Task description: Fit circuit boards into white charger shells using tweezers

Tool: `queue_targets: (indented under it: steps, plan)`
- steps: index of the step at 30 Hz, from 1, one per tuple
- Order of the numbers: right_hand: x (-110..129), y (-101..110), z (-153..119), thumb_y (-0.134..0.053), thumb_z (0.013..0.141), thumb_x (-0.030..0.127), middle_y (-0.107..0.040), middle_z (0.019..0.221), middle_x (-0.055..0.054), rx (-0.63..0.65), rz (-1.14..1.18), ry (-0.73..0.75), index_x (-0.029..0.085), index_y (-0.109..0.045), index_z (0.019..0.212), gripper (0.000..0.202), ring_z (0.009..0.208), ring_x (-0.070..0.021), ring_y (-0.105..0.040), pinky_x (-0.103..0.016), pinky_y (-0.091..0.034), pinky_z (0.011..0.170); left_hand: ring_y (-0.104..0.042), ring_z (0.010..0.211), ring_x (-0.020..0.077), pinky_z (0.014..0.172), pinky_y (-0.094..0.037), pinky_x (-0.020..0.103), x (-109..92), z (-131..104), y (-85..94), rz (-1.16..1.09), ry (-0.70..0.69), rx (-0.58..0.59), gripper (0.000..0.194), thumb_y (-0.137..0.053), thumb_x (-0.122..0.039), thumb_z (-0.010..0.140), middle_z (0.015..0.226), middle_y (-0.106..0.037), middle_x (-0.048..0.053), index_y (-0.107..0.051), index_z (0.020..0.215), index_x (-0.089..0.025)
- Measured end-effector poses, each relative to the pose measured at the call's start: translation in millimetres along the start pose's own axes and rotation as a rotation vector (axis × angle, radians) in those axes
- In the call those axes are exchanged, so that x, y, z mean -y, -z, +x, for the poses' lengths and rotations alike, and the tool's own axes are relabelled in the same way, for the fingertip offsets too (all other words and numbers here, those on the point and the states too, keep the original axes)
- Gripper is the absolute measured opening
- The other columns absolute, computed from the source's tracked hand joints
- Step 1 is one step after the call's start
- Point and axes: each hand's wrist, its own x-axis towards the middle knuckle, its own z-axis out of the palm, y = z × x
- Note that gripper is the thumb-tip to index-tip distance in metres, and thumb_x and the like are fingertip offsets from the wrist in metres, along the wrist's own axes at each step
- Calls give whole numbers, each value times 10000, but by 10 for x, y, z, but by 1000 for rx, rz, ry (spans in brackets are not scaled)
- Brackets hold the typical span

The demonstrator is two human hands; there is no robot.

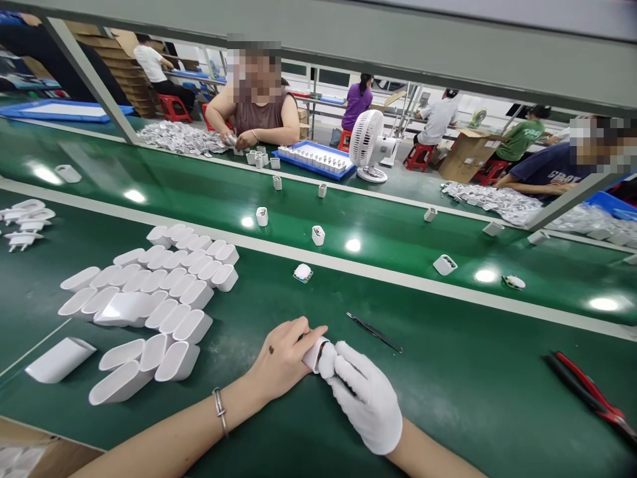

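Fingers of bare left hand (281, 358) and gloved right hand (365, 398) pinch one white shell (314, 354) over green bench (472, 372) | step: seating insert, likely | next: steady square push | tweezers (374, 332) nearby

I see open counter (472, 385) right of my hands; white shells (164, 292) crowd the left, tweezers (374, 332) lie just ahead.

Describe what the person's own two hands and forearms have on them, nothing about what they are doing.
The left hand is bare, with a small dark mark on its back and a thin metal bracelet at the wrist. The right hand wears a plain white fabric glove that ends at the wrist. Both forearms are bare, with no sleeves in view. No watch or ring can be seen.
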Motion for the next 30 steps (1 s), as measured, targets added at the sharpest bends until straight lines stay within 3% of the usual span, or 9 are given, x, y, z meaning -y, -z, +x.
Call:
queue_targets:
  steps: [7,13,18,21,25,30]
  plan:
    - [-73,-43,-47,-612,809,211,-670,1053,-13,-6,136,-93,310,-643,1098,307,886,-201,-668,-297,-592,771,-490,634,134,582,-416,258,6,-28,-5,11,3,12,298,-559,-183,819,730,-501,26,-594,1116,-185]
    - [8,26,-11,-584,809,164,-688,1006,-5,-10,184,-102,276,-658,1061,286,929,-185,-657,-288,-574,841,-512,672,135,613,-429,257,14,-54,-38,-39,20,-3,336,-548,-148,818,752,-510,30,-589,1145,-215]
    - [36,71,13,-671,742,228,-708,895,19,-11,185,-163,274,-696,951,215,844,-157,-671,-240,-591,794,-507,675,134,608,-432,255,8,-33,-20,-59,28,9,341,-537,-128,815,757,-506,28,-597,1138,-217]
    - [20,60,-9,-680,733,215,-710,880,8,-44,170,-156,282,-709,896,179,832,-173,-673,-262,-599,787,-514,685,134,611,-439,252,6,-24,-19,-91,46,3,325,-540,-147,816,763,-500,28,-607,1125,-222]
    - [-3,20,-48,-664,728,184,-681,1023,-18,-84,119,-71,284,-686,990,281,931,-223,-652,-364,-581,839,-508,676,130,610,-441,250,-5,-22,-25,-161,80,16,343,-578,-176,793,768,-488,19,-601,1131,-228]
    - [23,-7,-6,-616,763,173,-678,1029,-30,-56,117,-52,275,-676,1033,295,908,-208,-656,-314,-589,807,-507,675,136,616,-437,259,-7,-36,-29,-149,70,18,361,-599,-164,776,768,-483,22,-600,1133,-219]
